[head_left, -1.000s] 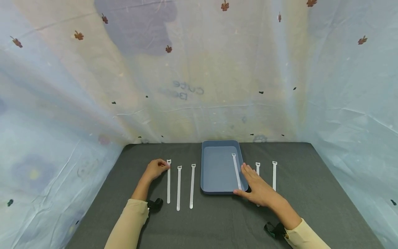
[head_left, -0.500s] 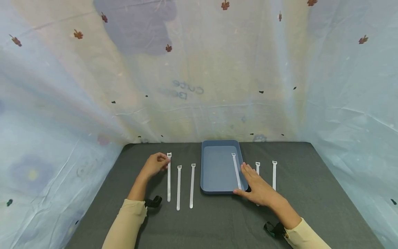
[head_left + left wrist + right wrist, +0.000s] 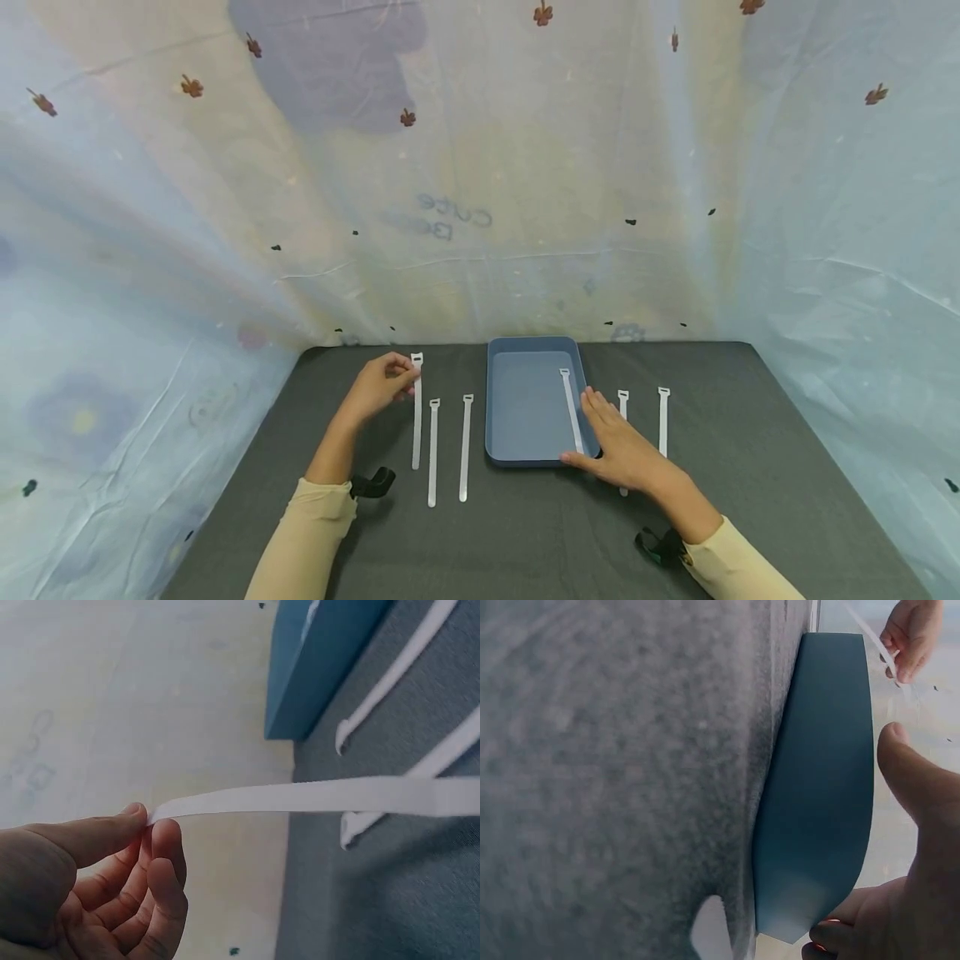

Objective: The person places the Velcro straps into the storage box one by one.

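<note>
The left hand [image 3: 381,387] pinches a long, flat, white strap with a slotted head [image 3: 417,425] between thumb and fingertips near that head, the tail extending toward the person, left of the rectangular blue-grey tray [image 3: 525,408]. The right hand [image 3: 622,452], fingers straight, is at the tray's near right corner.

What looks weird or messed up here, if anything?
The faint writing on the hanging sheet looks backwards, maybe because we see the sheet's reverse side. I see nothing spilled or broken around the blue tray and white straps.
</note>
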`<state>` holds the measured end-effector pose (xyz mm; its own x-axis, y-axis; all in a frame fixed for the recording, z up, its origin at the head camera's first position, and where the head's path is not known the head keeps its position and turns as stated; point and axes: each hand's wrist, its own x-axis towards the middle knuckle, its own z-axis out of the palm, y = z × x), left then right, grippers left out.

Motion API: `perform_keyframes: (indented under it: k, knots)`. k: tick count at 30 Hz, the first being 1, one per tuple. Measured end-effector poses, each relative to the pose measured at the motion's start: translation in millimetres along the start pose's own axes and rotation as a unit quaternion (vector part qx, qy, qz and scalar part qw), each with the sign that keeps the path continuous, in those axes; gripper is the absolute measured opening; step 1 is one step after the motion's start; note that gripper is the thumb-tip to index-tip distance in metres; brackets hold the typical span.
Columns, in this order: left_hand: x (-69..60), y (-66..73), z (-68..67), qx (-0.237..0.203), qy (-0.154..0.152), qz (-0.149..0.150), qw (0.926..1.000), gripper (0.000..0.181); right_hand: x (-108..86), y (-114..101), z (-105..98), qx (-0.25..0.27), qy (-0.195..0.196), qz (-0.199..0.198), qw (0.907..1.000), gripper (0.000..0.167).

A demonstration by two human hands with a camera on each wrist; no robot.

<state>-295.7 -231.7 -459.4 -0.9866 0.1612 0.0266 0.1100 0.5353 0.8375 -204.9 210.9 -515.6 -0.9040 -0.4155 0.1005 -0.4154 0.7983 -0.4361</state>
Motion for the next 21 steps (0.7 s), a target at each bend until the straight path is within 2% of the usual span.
perform_keyframes:
  k: [5, 11, 21]
  knots:
    - [-0.4, 13.3, 1.5, 0.008, -0.002, 0.027, 0.9996, 0.022, 1.6, 1, 4, -0.013, 0.002, -0.004, 0.9999, 0.117]
    - [0.7, 36.8, 6.1, 0.0, -0.007, 0.053, 0.9985, 0.023, 2.2, 0, 6, -0.016, 0.009, -0.003, 0.9998, 0.12]
    - [4.8, 72.9, 24.2, -0.051, -0.018, 0.092, 0.9943, 0.024, 2.2, -5, 7, -0.003, 0.007, 0.006, 1.0, 0.12]
